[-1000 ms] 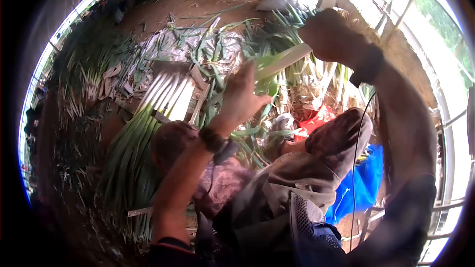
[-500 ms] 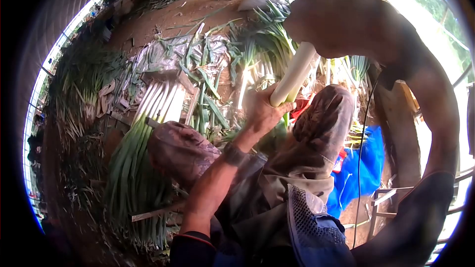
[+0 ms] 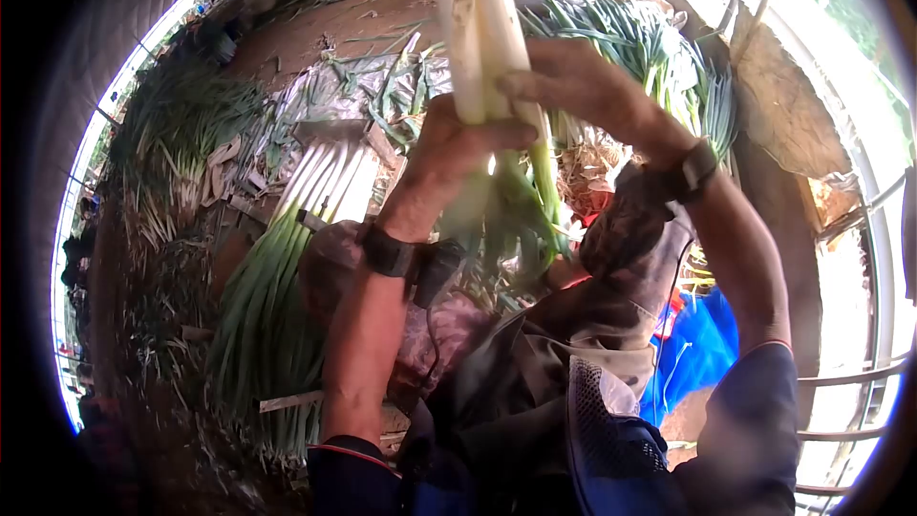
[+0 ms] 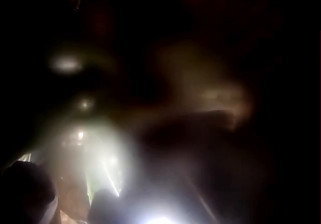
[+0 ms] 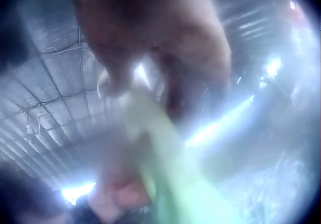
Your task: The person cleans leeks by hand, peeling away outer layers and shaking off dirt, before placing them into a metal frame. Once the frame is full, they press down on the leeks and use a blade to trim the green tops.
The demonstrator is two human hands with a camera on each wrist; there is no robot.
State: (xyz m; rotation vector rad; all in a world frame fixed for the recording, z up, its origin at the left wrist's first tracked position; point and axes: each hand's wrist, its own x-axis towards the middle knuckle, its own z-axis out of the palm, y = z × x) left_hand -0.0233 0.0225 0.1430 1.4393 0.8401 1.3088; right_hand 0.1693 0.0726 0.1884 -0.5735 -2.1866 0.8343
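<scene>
In the head view, thick leeks [image 3: 465, 38] stand nearly upright, white shafts upward and green leaves [image 3: 521, 205] hanging below. My left hand [image 3: 449, 155] grips them low on the white part, its thumb across the front. Just beside it on the right, my right hand [image 3: 587, 86] pinches a shaft, thumb in front. In the right wrist view, the right hand [image 5: 155, 28] curls over a blurred pale green stalk [image 5: 175, 158], with the left hand [image 5: 120, 191] below. The left wrist view is mostly dark and blurred.
Left of my knee, a bundle of leeks [image 3: 258, 291] lies in a wooden frame [image 3: 379, 145]. More leeks [image 3: 659, 38] are heaped at back right, others [image 3: 177, 129] at far left. A blue bag [image 3: 702, 339] sits beside my right leg.
The leeks have swung from leaning up to the right to nearly upright. My right hand has come down from their white end to beside the left, which has closed round them.
</scene>
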